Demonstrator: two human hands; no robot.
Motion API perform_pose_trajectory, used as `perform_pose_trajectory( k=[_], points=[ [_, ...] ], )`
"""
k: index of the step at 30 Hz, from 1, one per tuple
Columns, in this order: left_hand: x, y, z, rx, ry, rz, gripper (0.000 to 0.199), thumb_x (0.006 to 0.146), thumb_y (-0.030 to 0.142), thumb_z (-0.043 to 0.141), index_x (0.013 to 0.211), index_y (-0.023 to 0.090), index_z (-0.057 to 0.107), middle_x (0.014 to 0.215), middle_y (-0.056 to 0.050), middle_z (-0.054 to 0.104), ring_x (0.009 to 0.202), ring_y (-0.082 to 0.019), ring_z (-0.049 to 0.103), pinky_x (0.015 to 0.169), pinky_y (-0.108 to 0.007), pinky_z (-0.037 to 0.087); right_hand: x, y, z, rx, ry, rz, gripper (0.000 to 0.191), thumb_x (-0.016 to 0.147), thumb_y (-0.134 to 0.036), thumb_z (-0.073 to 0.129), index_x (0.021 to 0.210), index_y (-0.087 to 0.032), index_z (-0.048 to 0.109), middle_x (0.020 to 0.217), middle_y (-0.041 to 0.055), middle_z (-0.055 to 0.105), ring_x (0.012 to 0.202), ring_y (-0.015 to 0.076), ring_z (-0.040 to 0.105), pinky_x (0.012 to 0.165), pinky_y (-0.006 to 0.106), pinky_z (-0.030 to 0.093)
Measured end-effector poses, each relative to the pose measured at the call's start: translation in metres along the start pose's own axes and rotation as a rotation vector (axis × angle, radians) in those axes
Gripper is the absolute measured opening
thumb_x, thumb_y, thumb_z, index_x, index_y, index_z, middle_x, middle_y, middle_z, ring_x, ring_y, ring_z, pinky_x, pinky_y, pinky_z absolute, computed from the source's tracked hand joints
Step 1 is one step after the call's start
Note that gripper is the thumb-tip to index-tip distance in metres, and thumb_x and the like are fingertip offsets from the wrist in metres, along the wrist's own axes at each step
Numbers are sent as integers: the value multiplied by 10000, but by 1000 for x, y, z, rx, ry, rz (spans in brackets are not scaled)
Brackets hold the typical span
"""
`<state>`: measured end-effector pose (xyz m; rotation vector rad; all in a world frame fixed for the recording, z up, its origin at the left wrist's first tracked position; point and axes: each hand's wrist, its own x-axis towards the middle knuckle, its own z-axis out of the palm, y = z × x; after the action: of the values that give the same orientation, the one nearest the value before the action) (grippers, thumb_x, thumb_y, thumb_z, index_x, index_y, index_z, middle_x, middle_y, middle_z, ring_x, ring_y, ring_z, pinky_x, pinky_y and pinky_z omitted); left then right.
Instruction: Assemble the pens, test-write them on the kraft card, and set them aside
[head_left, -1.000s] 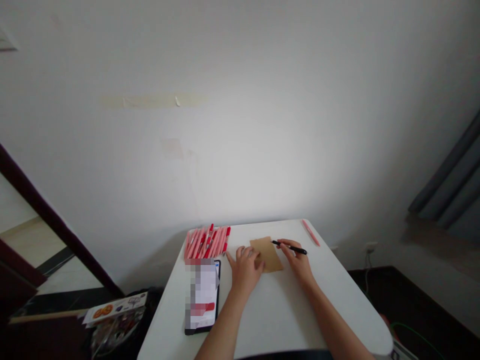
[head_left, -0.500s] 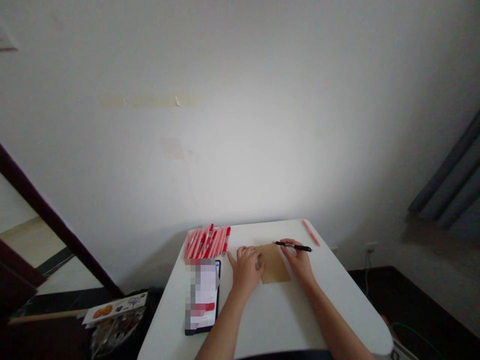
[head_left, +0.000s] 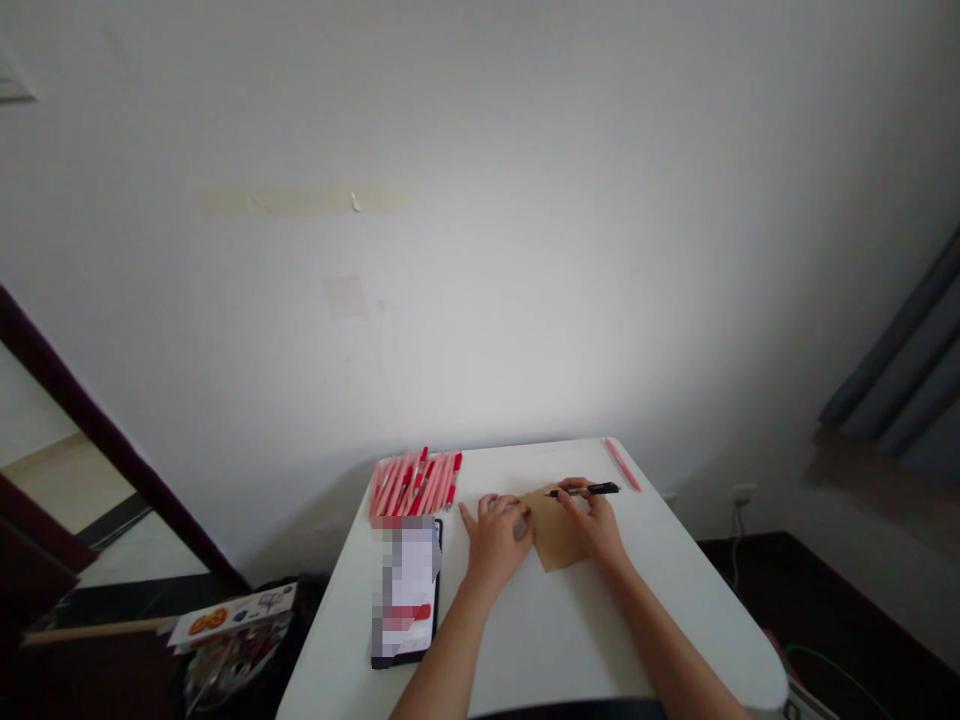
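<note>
A small sheet of brown paper (head_left: pixel 559 535) lies tilted on the white table. My left hand (head_left: pixel 496 535) rests at its left edge, index finger and thumb curved together on the paper, little finger stretched out to the side. Whether the thumb goes under the sheet cannot be made out. Closed around a black pen (head_left: pixel 600 489), my right hand (head_left: pixel 596 525) rests over the paper's right side and covers part of it. The pen slants low, its tip over the upper part of the sheet. Any writing there is too small to see.
A pile of pink and red pens (head_left: pixel 416 485) lies at the table's back left. In front is a phone (head_left: pixel 409 600), its screen partly blurred. One pink pen (head_left: pixel 622 465) lies near the right edge of the table (head_left: pixel 547 640). A filled black bag (head_left: pixel 289 650) stands left.
The brown paper has turned and shifted slightly right, with my left hand moving along. The pen's tip has moved down and right over the sheet.
</note>
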<state>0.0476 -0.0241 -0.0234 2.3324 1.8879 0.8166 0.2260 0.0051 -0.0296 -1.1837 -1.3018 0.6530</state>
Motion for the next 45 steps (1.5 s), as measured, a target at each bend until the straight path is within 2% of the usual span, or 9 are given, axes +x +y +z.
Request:
perform_pose_trajectory(
  k=[6, 9, 12, 16, 20, 24, 30, 37, 45],
  points=[
    [1, -3, 3, -10, 3, -22, 366, 764, 399, 640, 1124, 353, 599, 1203, -11, 632, 1240, -299, 418, 1052, -751, 119, 0, 4, 6, -28, -18, -52, 246, 721, -435, 657, 835, -227, 718, 933, 74, 677, 939, 264, 590, 916, 440, 432],
    [1, -3, 3, 8, 22, -51, 425, 749, 429, 651, 1162, 345, 593, 1307, -38, 569, 1277, -323, 383, 1054, -751, 111, 4, 7, 6, -49, -19, -63, 199, 695, -389, 669, 819, -246, 731, 911, 61, 680, 940, 262, 584, 915, 445, 437],
    [1, -3, 2, 50, 25, -75, 418, 731, 467, 662, 1133, 361, 626, 1400, -43, 484, 1313, -348, 339, 1059, -752, 47, 10, 7, 5, -59, -21, -55, 184, 669, -363, 673, 795, -240, 727, 898, 60, 689, 923, 261, 595, 901, 443, 448],
    [1, -2, -1, 79, -10, -120, 429, 710, 538, 656, 1119, 408, 633, 1449, -33, 425, 1357, -351, 282, 1052, -752, 0, 18, -2, 6, -60, -141, 15, 243, 689, -365, 630, 850, -195, 695, 853, 64, 706, 847, 239, 642, 831, 391, 483],
    [1, 0, -5, 95, -40, -169, 421, 723, 590, 612, 1116, 442, 630, 1479, -25, 385, 1383, -346, 245, 1043, -750, -14, 23, -10, 11, -171, -222, -17, 226, 743, -389, 567, 790, -195, 672, 804, 65, 707, 789, 222, 653, 770, 344, 488],
    [2, 0, -5, 116, -31, -177, 407, 748, 613, 564, 1124, 469, 620, 1489, -12, 375, 1393, -344, 231, 1038, -752, -17, 25, -8, 18, -265, -226, -90, 229, 788, -366, 524, 730, -193, 661, 834, 81, 696, 804, 215, 643, 751, 322, 483],
    [2, -1, -7, 131, -58, -188, 497, 721, 660, 566, 1182, 475, 585, 1526, -3, 318, 1408, -359, 197, 1049, -743, -19, 22, 5, 26, -270, -215, -151, 222, 802, -360, 523, 763, -191, 661, 860, 78, 694, 844, 213, 634, 799, 328, 481],
    [2, -2, -9, 150, -82, -199, 508, 733, 694, 517, 1207, 514, 546, 1553, 15, 269, 1427, -373, 155, 1027, -759, -55, 20, 10, 26, -275, -188, -205, 201, 780, -371, 579, 796, -197, 678, 878, 77, 694, 881, 220, 630, 827, 346, 482],
    [1, -5, -7, 137, -93, -200, 527, 728, 714, 505, 1222, 528, 524, 1562, 23, 246, 1440, -368, 121, 1025, -762, -46, 20, 12, 26, -304, -231, -214, 211, 806, -372, 549, 836, -201, 669, 919, 76, 685, 942, 233, 613, 895, 384, 459]
  ],
)
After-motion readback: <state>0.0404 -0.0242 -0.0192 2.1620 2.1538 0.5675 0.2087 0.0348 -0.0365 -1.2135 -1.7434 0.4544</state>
